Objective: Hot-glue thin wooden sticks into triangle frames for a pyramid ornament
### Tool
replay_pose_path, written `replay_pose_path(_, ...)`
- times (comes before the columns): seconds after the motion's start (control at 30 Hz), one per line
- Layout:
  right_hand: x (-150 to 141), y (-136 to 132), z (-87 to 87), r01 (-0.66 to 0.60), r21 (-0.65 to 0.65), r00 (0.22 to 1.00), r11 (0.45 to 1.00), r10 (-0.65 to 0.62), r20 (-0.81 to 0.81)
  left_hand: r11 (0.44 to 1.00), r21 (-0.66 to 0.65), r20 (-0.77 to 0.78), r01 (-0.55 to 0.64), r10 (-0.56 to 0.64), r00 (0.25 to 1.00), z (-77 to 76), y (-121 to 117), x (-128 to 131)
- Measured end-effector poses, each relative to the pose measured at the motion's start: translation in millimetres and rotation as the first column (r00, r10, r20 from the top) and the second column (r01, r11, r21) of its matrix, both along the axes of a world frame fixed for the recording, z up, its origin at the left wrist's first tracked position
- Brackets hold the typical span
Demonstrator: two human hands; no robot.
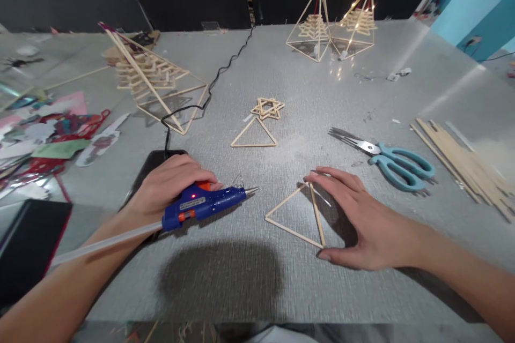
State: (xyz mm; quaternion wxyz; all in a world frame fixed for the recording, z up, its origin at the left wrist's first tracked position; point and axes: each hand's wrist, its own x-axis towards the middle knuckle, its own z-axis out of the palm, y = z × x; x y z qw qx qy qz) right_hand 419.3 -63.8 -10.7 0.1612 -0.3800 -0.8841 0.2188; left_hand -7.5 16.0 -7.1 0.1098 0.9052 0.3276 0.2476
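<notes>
My left hand (174,182) is wrapped round the handle of a blue hot glue gun (207,207). The gun's metal nozzle points right, a red light glows on its body, and a long clear glue stick (108,244) sticks out of the back. Flat on the table lies a triangle of thin wooden sticks (293,232). My right hand (362,220) spans its right side, fingertips at the top corner and thumb at the lower right corner. A gap separates the nozzle from the triangle. Further back, another stick triangle (254,145) lies against a stick star (267,109).
Blue-handled scissors (398,163) and loose wooden sticks (462,161) lie at right. Pyramid-shaped stick frames stand behind: one at left (151,83), two (317,27) at the back right. A black cord (221,69) crosses the table. Paper scraps (60,134) and a dark phone-like object (34,246) are at left.
</notes>
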Motion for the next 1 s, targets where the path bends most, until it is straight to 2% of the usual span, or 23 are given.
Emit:
replay_pose_path(0.3, -1.0, -0.1, -6.0, 0.017, 0.004, 0.995, 1.000, -0.017, -0.094, 1.000, -0.008, -0.010, 0.012, -0.012, 1.000, 1.0, 1.1, 0.3)
replay_pose_path(0.7, 0.3, -3.0, 2.3, 0.021, 0.063, 0.977, 0.998, -0.007, -0.213, 0.999, -0.023, 0.009, 0.042, -0.042, 0.999, 7.5, -2.1, 3.8)
replay_pose_path(1.0, 0.2, -5.9, 3.0, 0.037, 0.037, 0.913, 0.999, -0.018, -0.408, 0.999, -0.011, 0.024, 0.041, -0.040, 0.999, 5.5, -1.3, 3.7)
